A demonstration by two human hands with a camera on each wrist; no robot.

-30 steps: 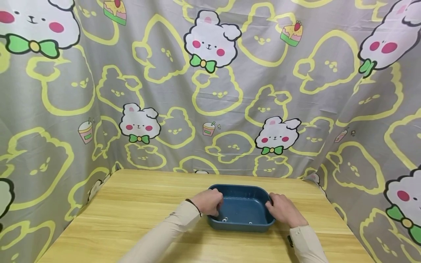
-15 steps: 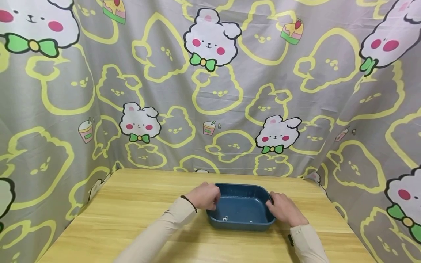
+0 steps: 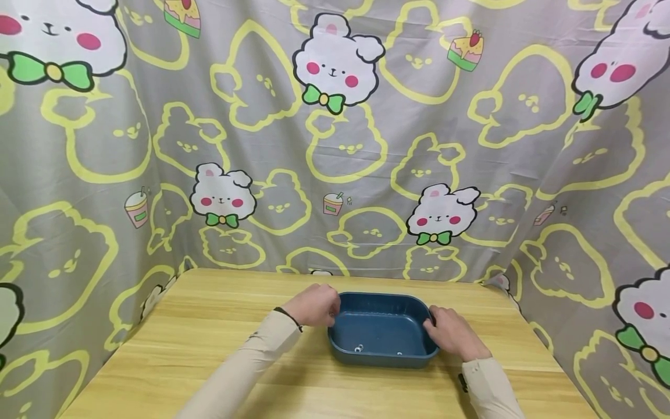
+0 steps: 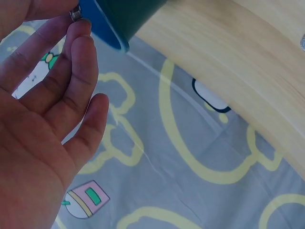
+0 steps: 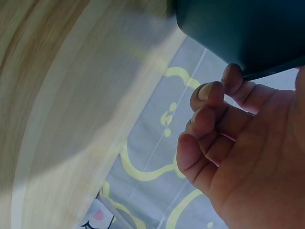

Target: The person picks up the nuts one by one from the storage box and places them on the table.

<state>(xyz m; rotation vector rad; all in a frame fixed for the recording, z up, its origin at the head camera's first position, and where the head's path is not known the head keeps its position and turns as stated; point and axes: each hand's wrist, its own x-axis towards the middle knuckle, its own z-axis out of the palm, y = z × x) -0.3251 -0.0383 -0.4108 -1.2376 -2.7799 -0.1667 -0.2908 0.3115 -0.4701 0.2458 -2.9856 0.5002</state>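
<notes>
A dark blue plastic basin stands on the wooden table. Several small silvery nuts lie inside near its front wall. My left hand is at the basin's left rim. In the left wrist view, the thumb and fingers of that hand pinch a small metal nut, partly hidden by the fingertips. At the opposite end, my right hand grips the right rim. From the right wrist, its curled fingers show under the basin's edge, while the thumb is mostly out of view.
Wooden tabletop extends around the basin. A patterned curtain encloses the back and sides. A small silvery object is cut off at the right border of the left wrist view, over the table.
My left hand has risen out of the basin and shifted left and away to its left rim. The right hand and the basin have hardly moved.
</notes>
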